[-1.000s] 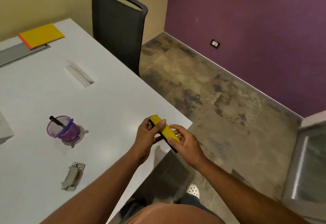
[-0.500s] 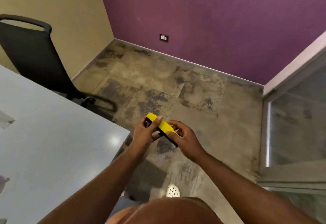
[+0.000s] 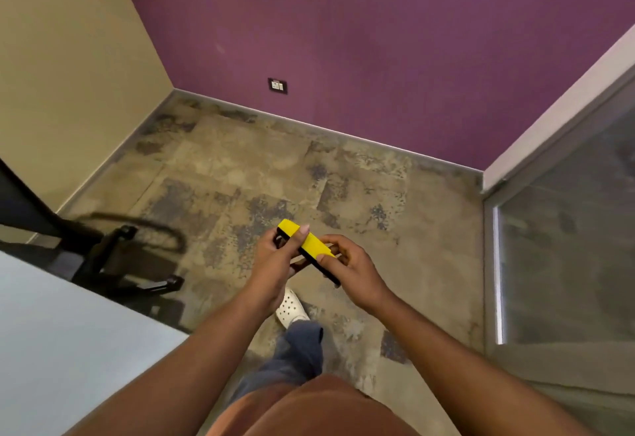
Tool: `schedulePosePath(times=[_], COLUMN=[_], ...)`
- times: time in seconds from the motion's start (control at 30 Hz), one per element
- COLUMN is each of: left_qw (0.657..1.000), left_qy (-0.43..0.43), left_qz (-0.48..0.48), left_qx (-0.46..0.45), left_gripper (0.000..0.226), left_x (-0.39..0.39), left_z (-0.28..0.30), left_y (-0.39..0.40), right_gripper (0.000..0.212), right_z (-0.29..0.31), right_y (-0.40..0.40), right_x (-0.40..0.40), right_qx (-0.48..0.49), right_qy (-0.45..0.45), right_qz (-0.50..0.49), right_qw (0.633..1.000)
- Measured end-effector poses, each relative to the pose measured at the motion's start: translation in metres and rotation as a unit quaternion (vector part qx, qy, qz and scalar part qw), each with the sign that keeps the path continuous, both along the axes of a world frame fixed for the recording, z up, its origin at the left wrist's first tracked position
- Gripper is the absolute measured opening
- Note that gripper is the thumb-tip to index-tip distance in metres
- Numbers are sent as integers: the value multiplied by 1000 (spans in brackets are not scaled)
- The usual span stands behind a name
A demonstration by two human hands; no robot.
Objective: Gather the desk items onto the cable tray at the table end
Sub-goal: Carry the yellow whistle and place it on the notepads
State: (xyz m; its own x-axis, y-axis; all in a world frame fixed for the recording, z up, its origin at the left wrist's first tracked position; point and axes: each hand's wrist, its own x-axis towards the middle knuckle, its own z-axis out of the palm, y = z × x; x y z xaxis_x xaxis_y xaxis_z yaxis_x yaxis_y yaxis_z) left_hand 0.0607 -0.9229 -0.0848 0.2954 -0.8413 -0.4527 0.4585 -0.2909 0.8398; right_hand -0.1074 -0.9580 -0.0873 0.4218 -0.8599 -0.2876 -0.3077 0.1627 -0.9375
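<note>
Mid-frame, the left hand (image 3: 275, 257) and right hand (image 3: 350, 269) both gripped a yellow block (image 3: 311, 246) above the floor (image 3: 343, 188).

You have the yellow stapler (image 3: 311, 246) in the air in front of you, above the floor and away from the bench. It is a long, narrow block with a bright yellow upper face and a black lower part along its underside. It lies tilted: the far end points up and to the left, the near end comes down to the right. Its far end and its near end are both partly hidden by fingers, so its full shape cannot be seen.
</note>
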Motion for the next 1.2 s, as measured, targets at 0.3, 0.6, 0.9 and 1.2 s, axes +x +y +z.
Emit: schedulePosePath(times=[0.3,0.6,0.9,1.2], left_qw=[999,994,978,923], left_qy=[30,15,-9,3], left_qz=[28,100,207,384], left_qx=[-28,-40,-4,-12], left_gripper=[35,44,41,35], left_x=[70,161,261,371], left_z=[4,20,14,28], left_y=[-161,-285,-388,-451], right_gripper=[41,33,29,37], right_z=[14,27,9,23], right_y=[-174,-322,-469,-567], right_x=[72,169,290,443], right_qx=[-1,1,30,15], right_qy=[18,-4,-14,-18], right_qz=[27,84,219,373], right_qw=[999,996,975,928])
